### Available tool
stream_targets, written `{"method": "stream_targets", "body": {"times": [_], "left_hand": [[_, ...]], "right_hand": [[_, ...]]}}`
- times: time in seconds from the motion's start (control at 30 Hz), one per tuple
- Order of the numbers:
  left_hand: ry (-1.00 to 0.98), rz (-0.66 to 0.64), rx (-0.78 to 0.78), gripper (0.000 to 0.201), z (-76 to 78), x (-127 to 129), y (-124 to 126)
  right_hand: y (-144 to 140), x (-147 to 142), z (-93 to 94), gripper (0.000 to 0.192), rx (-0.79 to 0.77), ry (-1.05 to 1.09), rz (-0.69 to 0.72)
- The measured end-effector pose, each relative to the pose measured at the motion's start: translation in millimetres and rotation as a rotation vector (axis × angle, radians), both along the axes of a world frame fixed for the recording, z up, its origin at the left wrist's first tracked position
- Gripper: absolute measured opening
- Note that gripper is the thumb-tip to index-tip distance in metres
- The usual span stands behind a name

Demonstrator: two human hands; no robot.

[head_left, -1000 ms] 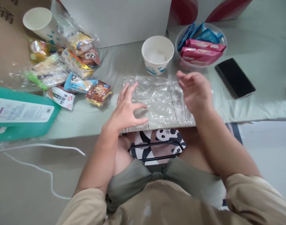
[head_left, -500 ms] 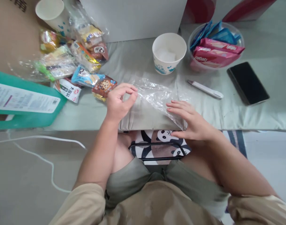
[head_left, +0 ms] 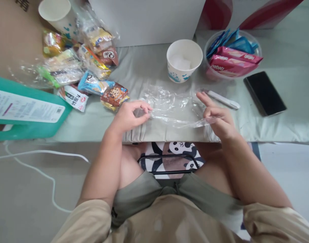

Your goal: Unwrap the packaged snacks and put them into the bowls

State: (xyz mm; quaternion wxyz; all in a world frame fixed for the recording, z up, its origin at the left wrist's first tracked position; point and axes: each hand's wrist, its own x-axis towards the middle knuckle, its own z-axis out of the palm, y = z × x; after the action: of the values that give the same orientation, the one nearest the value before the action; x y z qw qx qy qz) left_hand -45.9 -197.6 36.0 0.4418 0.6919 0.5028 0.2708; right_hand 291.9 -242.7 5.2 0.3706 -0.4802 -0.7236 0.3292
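A clear plastic bag [head_left: 173, 106] lies stretched over the front of the grey-green cloth-covered table [head_left: 149, 67]. My left hand [head_left: 130, 116] pinches the bag's left edge between thumb and fingers. On the other side, my right hand [head_left: 219, 116] grips the right edge, its index finger pointing away from me. The bag is lifted slightly between both hands. Just behind it stands a white paper cup [head_left: 184, 60].
Several snack packets [head_left: 93, 79] are piled at the left by another paper cup [head_left: 56, 13]. A teal box [head_left: 25, 111] lies at the far left. At the right are a clear bowl of wafer packs [head_left: 232, 54], a white pen [head_left: 224, 99] and a black phone [head_left: 264, 92].
Both hands went from hovering over the flat bag to gripping its two edges. The bag has been pulled up and stretched between them, uncovering the pen.
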Motion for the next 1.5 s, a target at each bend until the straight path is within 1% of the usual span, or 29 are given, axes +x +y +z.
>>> {"method": "stream_targets", "body": {"times": [0.03,0.07,0.13,0.2,0.27,0.33,0.43,0.53,0.6,0.67,0.7,0.73,0.8,0.83,0.87,0.9,0.93,1.0,1.03,1.1,1.13,1.17,1.23,1.27,1.3,1.33,1.37,1.43,1.5], "left_hand": [[-0.082,0.028,0.001,0.015,1.0,-1,0],[-0.160,0.065,-0.018,0.018,2.1,-1,0],[-0.291,0.180,-0.096,0.024,4.2,0,0],[-0.379,0.317,-0.179,0.028,5.1,4,1],[-0.416,0.428,-0.217,0.028,4.1,11,5],[-0.392,0.507,-0.228,0.023,1.4,17,10],[-0.332,0.585,-0.206,0.017,-4.9,22,16],[-0.245,0.621,-0.162,0.017,-12.7,22,20],[-0.161,0.616,-0.140,0.015,-18.1,20,21],[-0.079,0.598,-0.097,0.014,-22.9,20,21],[-0.038,0.585,-0.064,0.014,-24.8,21,21],[0.006,0.574,-0.025,0.014,-26.3,22,22],[0.100,0.556,0.053,0.014,-28.0,25,26],[0.138,0.546,0.087,0.013,-28.2,26,28],[0.163,0.539,0.121,0.012,-27.9,27,29],[0.173,0.534,0.162,0.012,-27.0,28,30],[0.172,0.535,0.216,0.013,-25.3,29,29],[0.169,0.562,0.384,0.014,-19.4,33,22],[0.183,0.579,0.493,0.014,-15.6,38,15],[0.255,0.571,0.694,0.012,-7.8,52,-5],[0.301,0.511,0.748,0.010,-5.0,62,-17],[0.342,0.403,0.737,0.008,-3.5,71,-27],[0.408,0.128,0.634,0.014,-4.9,88,-40],[0.433,0.048,0.574,0.018,-7.5,94,-42],[0.462,0.014,0.512,0.022,-10.8,98,-40],[0.492,0.013,0.459,0.025,-14.1,98,-36],[0.522,0.040,0.421,0.027,-17.0,97,-29],[0.579,0.142,0.381,0.033,-20.2,89,-16],[0.628,0.258,0.351,0.044,-20.0,80,-7]], "right_hand": [[1,1,-1.8,0.041,0.017,-0.009,-0.036],[3,0,-3.7,0.041,0.030,0.004,-0.104],[5,-4,-7.3,0.039,0.037,0.083,-0.293],[7,-11,-9.1,0.034,-0.006,0.212,-0.470],[9,-18,-7.8,0.029,-0.093,0.319,-0.569],[11,-23,-4.0,0.029,-0.161,0.364,-0.613],[14,-25,1.9,0.031,-0.208,0.326,-0.666],[16,-20,2.7,0.027,-0.284,0.200,-0.717],[16,-14,1.4,0.023,-0.282,0.077,-0.750],[16,-8,1.7,0.022,-0.191,-0.063,-0.779],[15,-6,3.3,0.023,-0.105,-0.127,-0.791],[14,-6,6.0,0.027,0.009,-0.179,-0.808],[10,-9,13.2,0.034,0.306,-0.238,-0.844],[7,-13,16.5,0.033,0.444,-0.254,-0.829],[3,-19,18.8,0.029,0.534,-0.271,-0.764],[0,-25,19.5,0.025,0.562,-0.302,-0.647],[-4,-32,18.6,0.024,0.528,-0.349,-0.501],[-8,-47,11.9,0.033,0.324,-0.473,-0.224],[-9,-53,7.1,0.040,0.212,-0.533,-0.142],[-8,-61,-3.1,0.050,0.047,-0.616,-0.084],[-7,-63,-7.4,0.053,-0.003,-0.635,-0.075],[-5,-65,-10.7,0.054,-0.032,-0.646,-0.069],[-4,-66,-13.3,0.054,-0.039,-0.658,-0.079],[-5,-66,-12.0,0.054,-0.028,-0.666,-0.093],[-7,-66,-8.9,0.053,-0.016,-0.680,-0.110],[-9,-67,-4.0,0.052,-0.008,-0.702,-0.124],[-13,-69,2.4,0.052,-0.006,-0.728,-0.132],[-22,-72,17.6,0.048,-0.037,-0.774,-0.141],[-29,-74,30.4,0.042,-0.093,-0.769,-0.170]]}}
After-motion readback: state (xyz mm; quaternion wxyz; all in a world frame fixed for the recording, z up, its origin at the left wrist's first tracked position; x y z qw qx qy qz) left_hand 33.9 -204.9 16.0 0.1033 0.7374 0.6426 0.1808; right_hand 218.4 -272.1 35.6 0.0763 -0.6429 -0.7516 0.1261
